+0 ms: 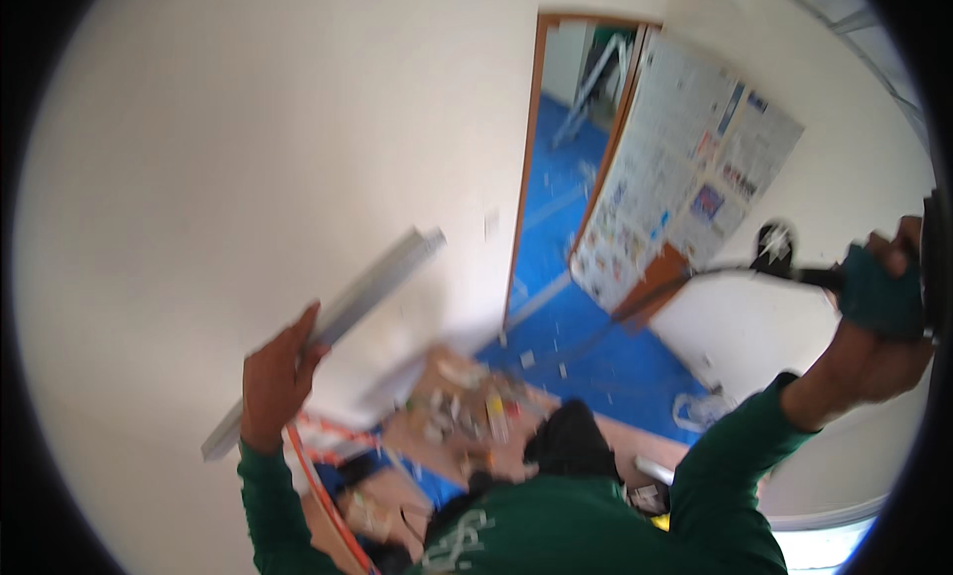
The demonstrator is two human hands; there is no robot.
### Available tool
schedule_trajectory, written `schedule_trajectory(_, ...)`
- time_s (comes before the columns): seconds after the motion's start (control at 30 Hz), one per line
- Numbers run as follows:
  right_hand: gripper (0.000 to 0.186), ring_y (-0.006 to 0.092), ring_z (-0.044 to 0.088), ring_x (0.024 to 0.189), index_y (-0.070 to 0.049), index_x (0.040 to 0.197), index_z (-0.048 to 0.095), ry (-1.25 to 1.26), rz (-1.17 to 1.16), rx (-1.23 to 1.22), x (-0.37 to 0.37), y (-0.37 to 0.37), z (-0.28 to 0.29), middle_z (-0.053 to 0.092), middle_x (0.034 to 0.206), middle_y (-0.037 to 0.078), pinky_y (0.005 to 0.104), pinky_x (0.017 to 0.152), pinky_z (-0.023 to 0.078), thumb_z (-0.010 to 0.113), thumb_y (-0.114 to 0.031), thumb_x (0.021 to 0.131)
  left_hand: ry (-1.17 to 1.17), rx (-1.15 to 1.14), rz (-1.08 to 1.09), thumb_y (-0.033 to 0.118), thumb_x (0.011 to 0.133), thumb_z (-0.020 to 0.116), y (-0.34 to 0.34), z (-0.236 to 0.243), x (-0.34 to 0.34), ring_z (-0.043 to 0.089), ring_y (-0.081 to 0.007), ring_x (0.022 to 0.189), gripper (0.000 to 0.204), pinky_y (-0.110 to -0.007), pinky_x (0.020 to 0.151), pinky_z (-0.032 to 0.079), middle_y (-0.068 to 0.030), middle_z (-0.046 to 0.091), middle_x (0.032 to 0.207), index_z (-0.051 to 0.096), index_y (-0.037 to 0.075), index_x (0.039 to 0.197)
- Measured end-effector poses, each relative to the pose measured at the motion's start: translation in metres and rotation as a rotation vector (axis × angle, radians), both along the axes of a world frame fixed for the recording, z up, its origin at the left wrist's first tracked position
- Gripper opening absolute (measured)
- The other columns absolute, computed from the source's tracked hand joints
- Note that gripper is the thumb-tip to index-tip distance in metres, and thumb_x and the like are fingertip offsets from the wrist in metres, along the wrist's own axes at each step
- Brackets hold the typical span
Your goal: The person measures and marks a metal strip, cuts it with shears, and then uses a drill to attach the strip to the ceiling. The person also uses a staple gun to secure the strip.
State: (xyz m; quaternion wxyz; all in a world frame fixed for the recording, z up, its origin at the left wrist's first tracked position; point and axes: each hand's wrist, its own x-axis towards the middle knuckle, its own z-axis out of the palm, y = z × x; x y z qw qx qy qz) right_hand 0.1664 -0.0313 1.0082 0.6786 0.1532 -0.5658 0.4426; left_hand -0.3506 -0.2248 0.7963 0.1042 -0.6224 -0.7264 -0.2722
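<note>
My left hand (278, 381) is closed around a long grey metal bar (372, 289), which tilts up to the right in front of the white wall (248, 158). Up at the right edge, my right hand (884, 361) grips a teal power tool (879, 289) that looks like a sander. Its dark flat face (931, 267) points outward, partly cut off by the picture's rim. A dark cord (730, 270) runs from the tool down toward the floor. Behind this cord shows a black round object (774, 245) with a bright, shiny centre.
A doorway (536, 168) opens onto a blue-covered floor (556, 217) with a stepladder (591, 88) and a person partly visible. Newspaper (685, 158) covers the door. Below me are scattered tools and containers (462, 416), an orange-red frame (323, 496) and a clear plastic bag (700, 411).
</note>
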Motion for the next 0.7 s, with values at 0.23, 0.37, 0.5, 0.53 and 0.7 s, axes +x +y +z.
schedule_trajectory(0.23, 0.055, 0.0223, 0.05, 0.127, 0.001, 0.157, 0.036, 0.205, -0.008, 0.104, -0.009, 0.008, -0.03, 0.047, 0.131, 0.012, 0.046, 0.091, 0.055, 0.058, -0.005, 0.107, 0.562, 0.162, 0.114, 0.032, 0.093, 0.089, 0.035, 0.148, 0.048, 0.063, -0.022, 0.07, 0.065, -0.042, 0.06, 0.051, -0.0018, 0.062, 0.084, 0.069, 0.021, 0.154)
schedule_trajectory(0.37, 0.056, 0.0221, 0.052, 0.128, 0.0, 0.158, 0.034, 0.297, 0.119, 0.137, -0.036, 0.033, -0.03, 0.049, 0.13, 0.011, 0.0475, 0.09, 0.059, 0.059, -0.007, 0.109, 0.761, 0.326, 0.121, 0.025, 0.091, 0.09, 0.068, 0.228, 0.097, 0.054, -0.0197, 0.07, 0.058, -0.039, 0.061, 0.045, -0.0001, 0.056, 0.08, 0.074, 0.021, 0.147)
schedule_trajectory(0.5, 0.06, 0.0237, 0.062, 0.118, 0.001, 0.156, 0.037, 0.423, 0.156, 0.076, -0.053, 0.073, -0.03, 0.055, 0.125, 0.013, 0.049, 0.08, 0.065, 0.064, -0.006, 0.103, 0.975, 0.495, 0.147, 0.021, 0.09, 0.089, 0.102, 0.303, 0.165, 0.054, -0.0197, 0.072, 0.054, -0.04, 0.064, 0.044, 0.0001, 0.055, 0.08, 0.078, 0.021, 0.142)
schedule_trajectory(0.53, 0.06, 0.0247, 0.066, 0.115, 0.002, 0.154, 0.04, 0.455, 0.164, 0.049, -0.054, 0.087, -0.027, 0.058, 0.124, 0.014, 0.0497, 0.078, 0.067, 0.066, -0.006, 0.1, 1.042, 0.563, 0.164, 0.02, 0.09, 0.089, 0.111, 0.322, 0.181, 0.054, -0.0198, 0.073, 0.053, -0.04, 0.066, 0.044, 0.0001, 0.055, 0.08, 0.079, 0.021, 0.141)
schedule_trajectory(0.7, 0.065, 0.0257, 0.069, 0.111, 0.002, 0.157, 0.038, 0.522, 0.295, 0.026, -0.05, 0.152, -0.018, 0.059, 0.12, 0.014, 0.0499, 0.075, 0.069, 0.065, -0.002, 0.098, 1.302, 0.808, 0.155, 0.006, 0.095, 0.081, 0.165, 0.428, 0.227, 0.056, -0.0256, 0.079, 0.052, -0.042, 0.074, 0.048, -0.0059, 0.059, 0.086, 0.075, 0.015, 0.146)
